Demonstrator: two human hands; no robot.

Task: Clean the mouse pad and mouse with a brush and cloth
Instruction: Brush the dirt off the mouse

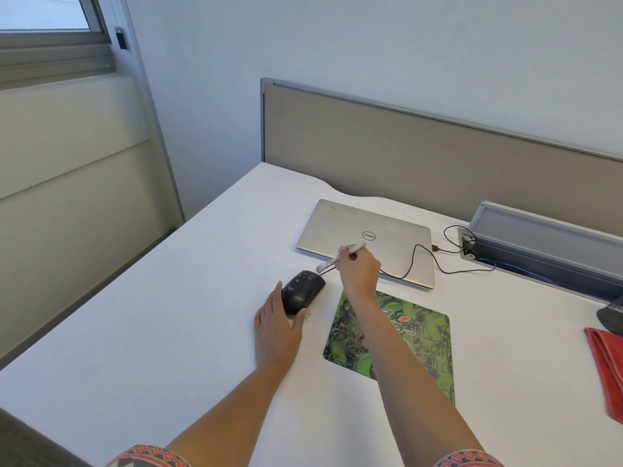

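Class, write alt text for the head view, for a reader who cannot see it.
The right hand holds a white brush at the far end of a black mouse that the left hand touches, beside a green mouse pad.

White desk [168, 298], beige partition [404, 153] — pale wall [337, 38], corner window [43, 11].

The white surface [168, 332] carries a closed silver laptop [357, 230] toward the back. A green patterned mouse pad [424, 335] lies flat in front of it. The black mouse [301, 291] sits on bare surface just left of the pad, not on it. A thin black cable [448, 269] loops off the laptop's near corner. At the far right edge lies a folded red cloth [606, 365].
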